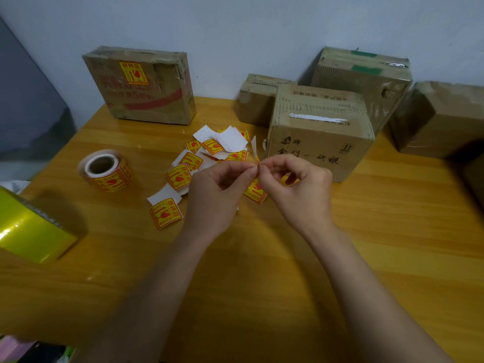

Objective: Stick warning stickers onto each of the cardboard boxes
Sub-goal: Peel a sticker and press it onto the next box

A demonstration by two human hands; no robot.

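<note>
My left hand and right hand met fingertip to fingertip above the tabletop, both pinching one warning sticker by its lower edge, so that it stood up thin and edge-on between them, white backing on one face and a sliver of orange on the other. Whether the sticker had come free of its backing I could not tell.

Just behind my hands lay the heap of cut stickers, yellow and red, some face up and some showing white paper. One loose sticker lay left of that heap, nearer to me. Farther left of the heap the sticker roll sat on its side.

Right of the heap, touching my right hand's outline, stood a cardboard box with black characters. Behind the heap, leaning at the wall, stood a flat box already bearing a sticker on its face. Right of the heap and farther back were a small box, a taped box with green strips and a brown box. Far left of the heap, a box wrapped in yellow tape reached in from the edge.
</note>
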